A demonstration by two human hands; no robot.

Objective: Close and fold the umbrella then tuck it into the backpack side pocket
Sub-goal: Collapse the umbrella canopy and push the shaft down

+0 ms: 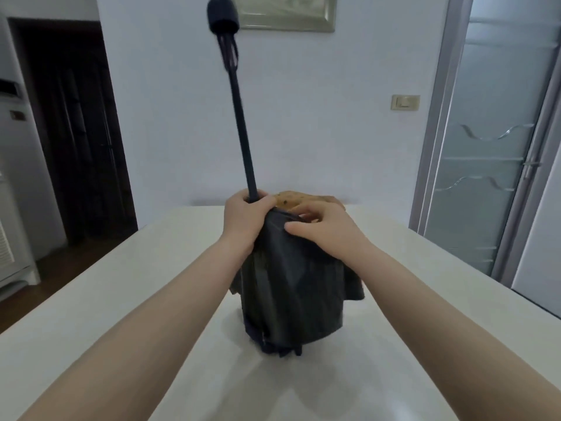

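Standing tip-down on the white bench (121, 299), the umbrella (291, 287) is being held with its canopy collapsed but loose, its shaft (241, 123) fully extended and leaning slightly left, and its handle (222, 13) uppermost. The left hand (246, 220) is wrapping closed around the base of the shaft, at the point where the fabric gathers. The right hand (328, 229) is lying partly open over the top of the canopy, with the thumb pressing the cloth and the fingers reaching over its far side (whether they are pinching a fold cannot be told). A tan object, probably the backpack (303, 197), is showing just behind the hands; its side pocket is not visible.

The step in hand appears to be collapsing the shaft and gathering the canopy. To do it well:

1. Keep the tip planted on the bench so that the force is running straight down the shaft.
2. Move one hand up to the handle and press down until the sections are locking together.
3. Keep the other hand steadying the canopy, with fingers clear of the ribs and runner.
4. Smooth the panels in one direction before wrapping, since loose folds are likely to snag at the pocket.
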